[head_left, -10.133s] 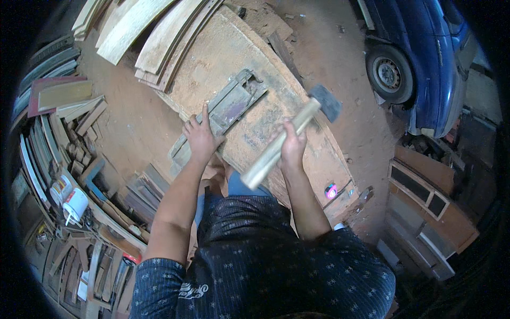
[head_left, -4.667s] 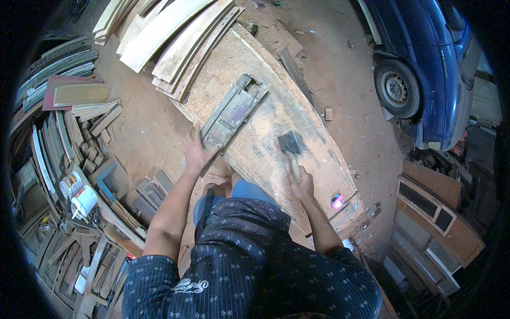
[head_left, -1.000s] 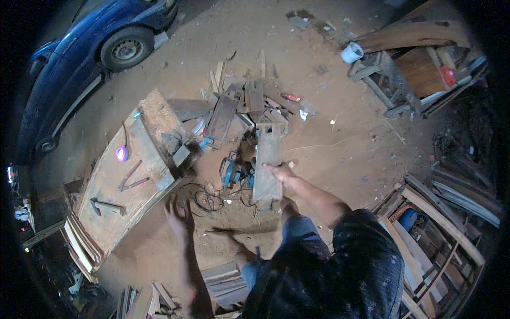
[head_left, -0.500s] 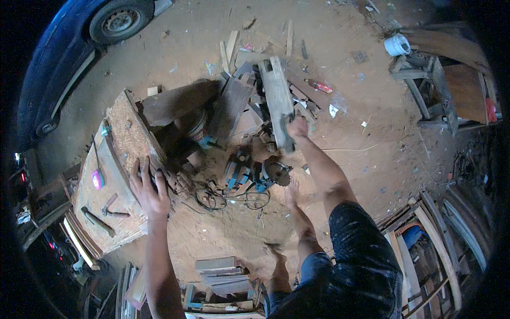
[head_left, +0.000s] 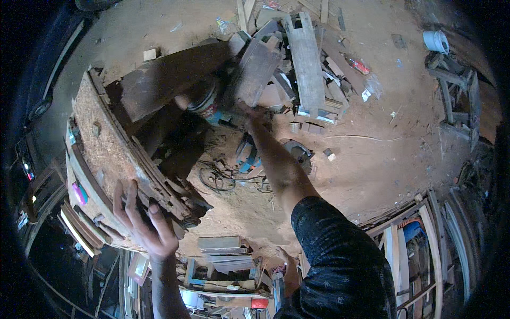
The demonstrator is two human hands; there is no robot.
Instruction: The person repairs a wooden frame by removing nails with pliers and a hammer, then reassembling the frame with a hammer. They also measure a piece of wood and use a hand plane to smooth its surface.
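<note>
My left hand rests on the near edge of a worn wooden workbench, fingers spread and holding nothing. My right arm reaches forward over a power tool with blue parts. My right hand is at the lower end of a dark brown board on a heap of wood offcuts; its fingers are dim and blurred, so a grip cannot be made out. A pale weathered plank lies on the heap to the right of that hand. A round toothed blade shows beside my forearm.
Black cable lies coiled on the sandy ground. A dark slab and a bucket are beyond the bench. Stacked wood pieces lie near my feet. A white bucket stands far right, and timber frames lean at the right.
My right hand has let go of the pale plank and moved left to the dark board. The view has shifted toward the near left. My left hand stays on the bench edge.
</note>
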